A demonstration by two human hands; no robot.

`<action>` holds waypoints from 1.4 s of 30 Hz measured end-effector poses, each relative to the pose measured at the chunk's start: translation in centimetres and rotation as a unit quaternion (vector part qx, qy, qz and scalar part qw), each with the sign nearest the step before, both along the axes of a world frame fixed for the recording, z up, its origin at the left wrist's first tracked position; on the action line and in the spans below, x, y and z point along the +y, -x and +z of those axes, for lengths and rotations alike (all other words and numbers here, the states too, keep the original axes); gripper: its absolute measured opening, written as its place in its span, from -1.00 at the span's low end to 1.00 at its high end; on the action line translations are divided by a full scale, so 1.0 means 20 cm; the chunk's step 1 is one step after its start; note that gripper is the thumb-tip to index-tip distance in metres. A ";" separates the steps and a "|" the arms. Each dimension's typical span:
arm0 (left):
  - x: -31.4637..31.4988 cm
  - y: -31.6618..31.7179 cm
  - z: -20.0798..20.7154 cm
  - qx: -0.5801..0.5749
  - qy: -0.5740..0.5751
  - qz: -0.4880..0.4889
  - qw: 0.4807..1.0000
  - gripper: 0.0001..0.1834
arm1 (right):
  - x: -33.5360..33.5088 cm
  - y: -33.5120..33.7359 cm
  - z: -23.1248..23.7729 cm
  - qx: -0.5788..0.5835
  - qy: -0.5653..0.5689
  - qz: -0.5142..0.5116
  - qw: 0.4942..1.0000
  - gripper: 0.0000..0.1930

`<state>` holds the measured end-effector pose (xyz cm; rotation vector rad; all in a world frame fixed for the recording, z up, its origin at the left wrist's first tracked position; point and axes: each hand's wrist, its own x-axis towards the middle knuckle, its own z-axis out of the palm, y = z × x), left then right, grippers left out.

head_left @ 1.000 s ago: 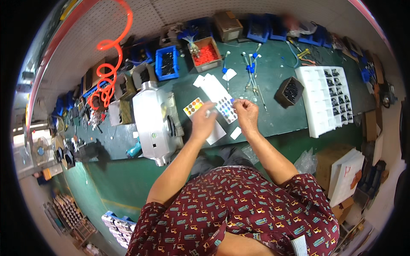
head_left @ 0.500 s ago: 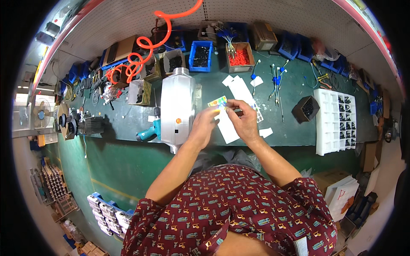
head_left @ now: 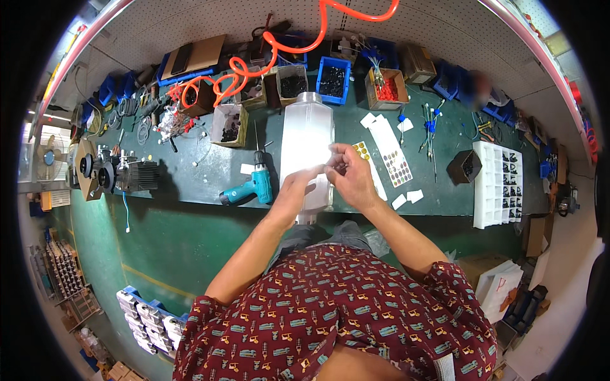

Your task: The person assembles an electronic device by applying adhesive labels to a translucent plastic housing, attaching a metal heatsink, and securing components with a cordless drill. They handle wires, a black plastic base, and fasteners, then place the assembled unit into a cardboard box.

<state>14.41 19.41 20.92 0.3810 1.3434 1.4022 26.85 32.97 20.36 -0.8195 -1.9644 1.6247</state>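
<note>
A silver metal housing (head_left: 307, 127) with a narrow neck at each end lies in front of me, its top washed out by glare. Over its right side the fingertips of both hands come together. My left hand (head_left: 291, 195) has its fingers drawn together. My right hand (head_left: 353, 179) is curled in a pinch. Whatever is between the fingertips is too small to make out. Just right of the housing lies a sticker sheet with yellow dots (head_left: 362, 150), partly behind my right hand. Beyond it is a white sheet with dark oval stickers (head_left: 398, 169).
A teal cordless drill (head_left: 253, 188) lies left of the housing. Behind stand a blue bin (head_left: 333, 80) of black parts and a box of red parts (head_left: 388, 90). An orange coiled hose (head_left: 273, 44) hangs above. A white tray (head_left: 489, 190) is at right.
My hands have moved from the colourful sticker sheet to over the housing, and that sheet is now on the table. The view has shifted, so the bench sits further right.
</note>
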 end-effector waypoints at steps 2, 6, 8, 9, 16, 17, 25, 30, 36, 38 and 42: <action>-0.09 0.05 0.01 0.001 -0.009 0.014 1.000 -0.45 | 0.01 0.07 -0.05 -0.002 0.067 -0.027 0.997 -0.57; -0.37 0.19 -0.10 0.009 0.001 -0.003 1.000 -0.64 | 0.12 0.20 -0.15 -0.096 0.120 -0.051 0.987 -0.49; -0.52 0.26 -0.19 -0.003 0.048 -0.059 0.997 -0.66 | 0.13 0.24 -0.19 -0.127 0.065 -0.049 0.989 -0.47; -0.57 0.27 -0.24 0.001 0.082 -0.067 0.994 -0.66 | 0.14 0.25 -0.27 -0.136 0.032 -0.058 0.988 -0.47; -0.80 0.25 -0.53 -0.043 0.189 -0.069 0.979 -0.72 | 0.13 0.33 -0.24 -0.205 -0.051 -0.065 0.975 -0.48; -0.81 0.24 -0.55 -0.047 0.189 -0.069 0.978 -0.73 | 0.13 0.33 -0.24 -0.208 -0.057 -0.070 0.974 -0.48; -0.80 0.23 -0.63 -0.038 0.198 -0.091 0.975 -0.75 | 0.13 0.32 -0.23 -0.209 -0.059 -0.071 0.974 -0.52; -0.79 0.25 -0.65 -0.039 0.201 -0.100 0.974 -0.74 | 0.11 0.31 -0.21 -0.217 -0.057 -0.074 0.972 -0.52; -0.77 0.23 -0.65 -0.005 0.216 -0.130 0.968 -0.40 | 0.10 0.31 -0.21 -0.225 -0.056 -0.082 0.969 -0.51; -0.75 0.22 -0.63 0.017 0.219 -0.152 0.964 -0.25 | 0.10 0.31 -0.22 -0.223 -0.059 -0.086 0.969 -0.51; -0.71 0.21 -0.60 0.023 0.205 -0.182 0.961 -0.09 | 0.09 0.31 -0.24 -0.225 -0.061 -0.098 0.968 -0.51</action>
